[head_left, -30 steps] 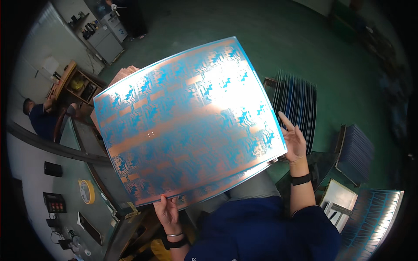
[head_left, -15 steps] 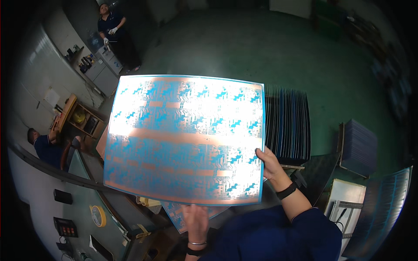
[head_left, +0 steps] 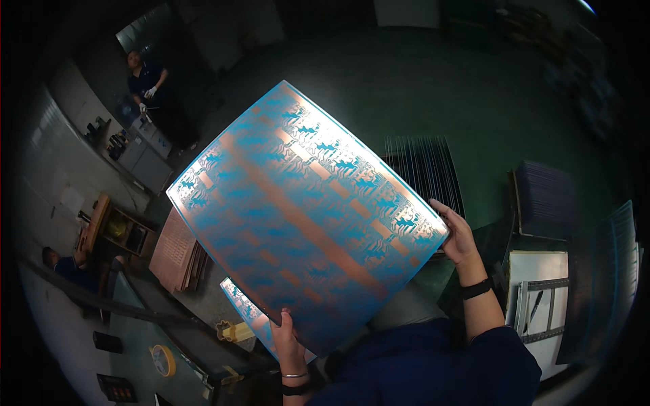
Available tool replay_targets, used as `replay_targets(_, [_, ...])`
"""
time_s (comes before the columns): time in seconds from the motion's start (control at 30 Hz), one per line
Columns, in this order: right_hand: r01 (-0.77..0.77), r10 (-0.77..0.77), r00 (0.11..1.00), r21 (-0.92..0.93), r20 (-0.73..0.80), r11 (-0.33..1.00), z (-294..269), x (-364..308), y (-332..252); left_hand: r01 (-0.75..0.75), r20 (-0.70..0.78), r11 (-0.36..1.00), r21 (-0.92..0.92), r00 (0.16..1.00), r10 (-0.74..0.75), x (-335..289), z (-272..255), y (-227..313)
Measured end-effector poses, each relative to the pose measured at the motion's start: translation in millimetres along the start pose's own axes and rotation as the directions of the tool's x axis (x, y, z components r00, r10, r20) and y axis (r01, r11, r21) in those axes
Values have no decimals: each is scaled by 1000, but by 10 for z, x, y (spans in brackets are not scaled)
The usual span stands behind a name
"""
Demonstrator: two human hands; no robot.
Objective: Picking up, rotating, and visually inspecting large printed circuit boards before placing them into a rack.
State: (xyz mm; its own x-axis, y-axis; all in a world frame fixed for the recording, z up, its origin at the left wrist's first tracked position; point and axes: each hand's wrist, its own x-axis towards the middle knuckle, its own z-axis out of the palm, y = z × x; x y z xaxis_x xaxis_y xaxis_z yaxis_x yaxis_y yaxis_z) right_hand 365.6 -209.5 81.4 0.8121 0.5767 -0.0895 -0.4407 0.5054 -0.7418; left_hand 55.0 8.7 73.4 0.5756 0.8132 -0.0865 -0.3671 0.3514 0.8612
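A large copper-and-blue circuit board panel (head_left: 298,210) is held up tilted in front of me, one corner pointing away. My right hand (head_left: 458,235) is closed on its right corner. Along the lower left edge, my left hand (head_left: 288,344) grips it with the thumb on top; its other fingers are hidden. A second circuit board panel (head_left: 238,298) of the same pattern lies partly under the held one, beside my left hand. Light glares off the held panel's upper right side and left corner.
Copper panels (head_left: 172,254) are stacked at left. Upright panels stand in a rack (head_left: 440,166) behind my right hand, with another rack (head_left: 545,199) further right. A yellow tape roll (head_left: 162,360) lies on a glass-topped table. Two people (head_left: 145,81) are at the left, one standing, one seated.
The held panel has turned clockwise and tilted, so its glare has shifted. My left hand has come up around its edge, into fuller view. The copper stack now shows more.
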Motion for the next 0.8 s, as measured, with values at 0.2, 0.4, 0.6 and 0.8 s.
replay_targets(0.2, [-177, 242, 949, -294, 200, 939, -224, -191, -264, 0, 75, 980, 197, 997, -15, 99, -270, 99])
replay_targets(0.4, [-92, 120, 975, -152, 185, 984, -124, -256, 14, -16, 245, 1000, 2, 969, 15, 168, -163, 236])
replay_targets(0.6, [-90, 48, 980, 213, 195, 973, 307, -414, 466, 220, 323, 654, -723, 946, 39, 4, 235, 25])
replay_targets(0.8, [-256, 226, 904, 36, 363, 966, 477, -556, 774, 145, 278, 949, -281, 958, -64, -90, 455, -61])
